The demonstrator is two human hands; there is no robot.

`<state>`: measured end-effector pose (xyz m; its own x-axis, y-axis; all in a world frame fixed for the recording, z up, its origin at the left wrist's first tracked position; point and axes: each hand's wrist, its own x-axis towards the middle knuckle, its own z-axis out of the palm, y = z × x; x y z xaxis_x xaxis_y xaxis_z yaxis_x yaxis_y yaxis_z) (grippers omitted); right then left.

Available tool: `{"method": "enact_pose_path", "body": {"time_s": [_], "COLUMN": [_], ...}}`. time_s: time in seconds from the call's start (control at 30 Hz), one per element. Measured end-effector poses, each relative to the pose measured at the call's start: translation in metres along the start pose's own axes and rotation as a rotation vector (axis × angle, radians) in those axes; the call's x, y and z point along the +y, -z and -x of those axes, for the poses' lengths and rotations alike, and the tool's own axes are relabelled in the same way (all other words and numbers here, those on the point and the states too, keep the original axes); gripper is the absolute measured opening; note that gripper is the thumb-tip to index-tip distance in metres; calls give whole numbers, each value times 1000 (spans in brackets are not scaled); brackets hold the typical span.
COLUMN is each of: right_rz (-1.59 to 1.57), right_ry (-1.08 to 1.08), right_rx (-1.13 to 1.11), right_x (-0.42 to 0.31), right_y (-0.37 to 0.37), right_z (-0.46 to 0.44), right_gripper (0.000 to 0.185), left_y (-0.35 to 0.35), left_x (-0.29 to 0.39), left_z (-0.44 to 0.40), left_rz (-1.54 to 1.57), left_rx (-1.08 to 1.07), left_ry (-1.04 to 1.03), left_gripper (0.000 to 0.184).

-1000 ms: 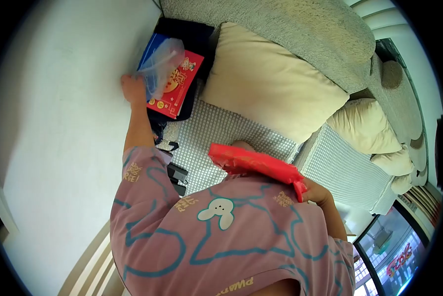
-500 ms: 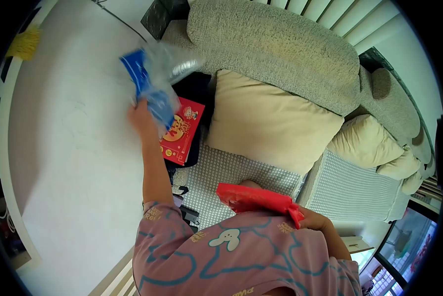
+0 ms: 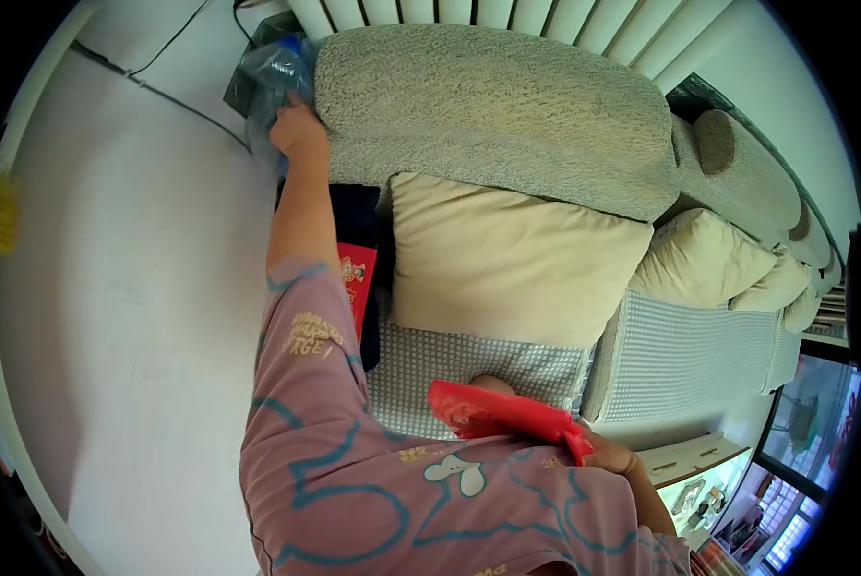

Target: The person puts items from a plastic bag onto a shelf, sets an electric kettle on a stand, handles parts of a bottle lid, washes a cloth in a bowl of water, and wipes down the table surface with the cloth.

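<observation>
While the right hand point(image 3: 607, 454) has fingers closed around one end of a red plastic bag point(image 3: 498, 411) at the shirt point(image 3: 354, 480) front, the left hand point(image 3: 300, 130) is at a clear plastic bag point(image 3: 275, 72) beside the sofa backrest point(image 3: 488, 115); one left finger point(image 3: 294, 100) extended, hold cannot be told. Red printed box point(image 3: 357, 274): partly behind left sleeve point(image 3: 306, 326).

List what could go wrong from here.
The clear plastic bag at the left hand might snag on the dark cable running close by. The red packet, gripped by one end in the right hand, could sag or slip free while the other arm is stretched far out.
</observation>
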<state>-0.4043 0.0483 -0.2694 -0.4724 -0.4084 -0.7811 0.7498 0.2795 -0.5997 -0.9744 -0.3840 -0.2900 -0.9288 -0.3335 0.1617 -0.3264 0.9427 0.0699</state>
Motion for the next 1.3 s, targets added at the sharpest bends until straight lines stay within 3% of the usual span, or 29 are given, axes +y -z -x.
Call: {"method": "enact_pose_path", "body": {"time_s": [0.07,0.1,0.13,0.17,0.23,0.3,0.37,0.43,0.47,0.53,0.57,0.67,0.73,0.77,0.83,0.87,0.9,1.0,1.07,1.1,1.13,1.17,1.2,1.23,1.27,1.3], "right_rz": [124,-58,-233,-225,-141,-246,-461,-476,-501,-242,-119,72,145,154,201,288,371,515,779,776,927,1072,1068,1284,1502,1465], "right_ry": [34,2,-28,-23,-143,-95,5,52,97,19,81,147,160,175,345,543,738,780,913,910,776,632,628,716,797,701], "right_rx": [52,32,8,5,26,52,74,63,65,26,-8,-128,-260,-310,-210,-81,50,617,908,919,997,1066,1073,1300,1525,1496], "right_x": [15,-14,-31,-31,-31,-48,-46,-64,-78,-125,-150,-206,-238,-256,-295,-326,-354,-414,-444,-454,-460,-459,-447,-430,-422,-424], "right_y": [0,-8,-11,-7,-2,-6,0,8,12,21,20,15,11,9,8,9,14,63,110,133,157,173,180,186,192,181], "right_z": [3,6,7,3,-2,-7,-20,-34,-45,-59,-64,-88,-103,-110,-124,-121,-122,-136,-156,-169,-185,-199,-218,-243,-256,-249], "right_gripper": [98,94,90,90,72,65,49,47,45,46,48,51,56,60,70,75,79,77,74,74,69,65,65,62,59,57], "left_y": [-4,-5,-7,-7,-4,3,29,39,67,103,132,139,131,119,109,111,129,160,173,179,173,165,156,140,120,106], "left_x": [2,-3,-10,-13,-17,-26,-35,-45,-44,-51,-50,-52,-57,-68,-87,-94,-97,-101,-101,-94,-93,-94,-90,-82,-73,-64], "left_z": [-13,-14,-12,-13,-9,5,55,121,176,255,288,331,333,326,290,258,228,128,64,38,4,-36,-62,-76,-87,-91], "left_rz": [-67,-146,-150,-77,-5,162,573,875,1112,942,984,887,1149,1270,988,1136,1223,1400,1491,1535,1542,1310,1072,1073,531,-30], "left_rx": [-103,-205,-208,-181,-155,-207,92,48,-389,-980,-1204,-1117,-1198,-1107,-586,-435,-381,-69,-3,5,2,-14,-30,-33,313,629], "left_ry": [-82,-150,-143,-157,-169,-173,-323,-461,-351,-769,-744,-779,-163,-144,-339,-372,-265,-240,-250,-252,-264,-358,-443,-449,-492,-501], "left_gripper": [54,55,55,58,62,72,66,66,68,92,100,104,105,97,95,95,94,86,84,80,80,77,74,74,66,58]}}
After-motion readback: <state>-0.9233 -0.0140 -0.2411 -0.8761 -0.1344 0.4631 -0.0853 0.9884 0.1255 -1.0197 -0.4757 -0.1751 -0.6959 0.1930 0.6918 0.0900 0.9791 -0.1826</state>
